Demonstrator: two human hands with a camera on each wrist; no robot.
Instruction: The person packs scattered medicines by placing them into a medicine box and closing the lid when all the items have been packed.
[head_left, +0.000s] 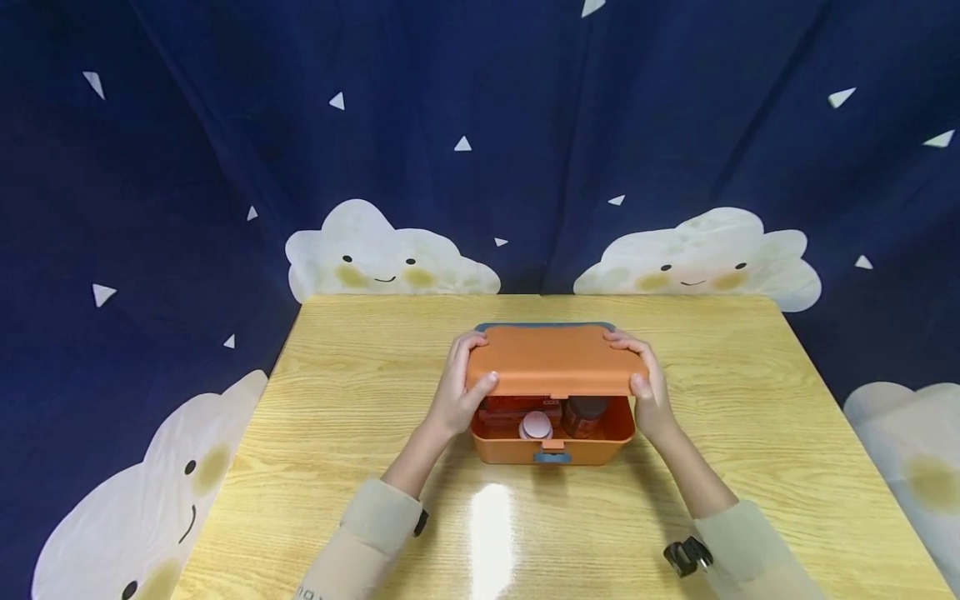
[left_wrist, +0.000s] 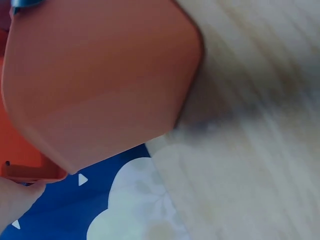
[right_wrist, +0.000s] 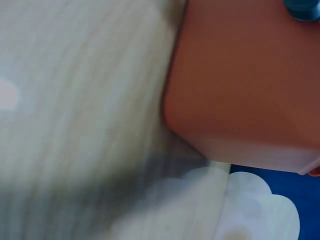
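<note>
An orange lidded storage box stands on the wooden table with its lid tilted partly up. My left hand grips the lid's left end, thumb at the front edge and fingers over the top. At the opposite end, my right hand holds the lid in much the same way. Through the gap show a small container with a pale round top and a dark-topped jar; the lid hides part of the inside. Both wrist views look at the box's side walls.
A blue latch sits on the box's front, and a blue strip shows behind the lid. The light wooden table extends around the box. Behind it hangs a dark blue cloth with white clouds and triangles.
</note>
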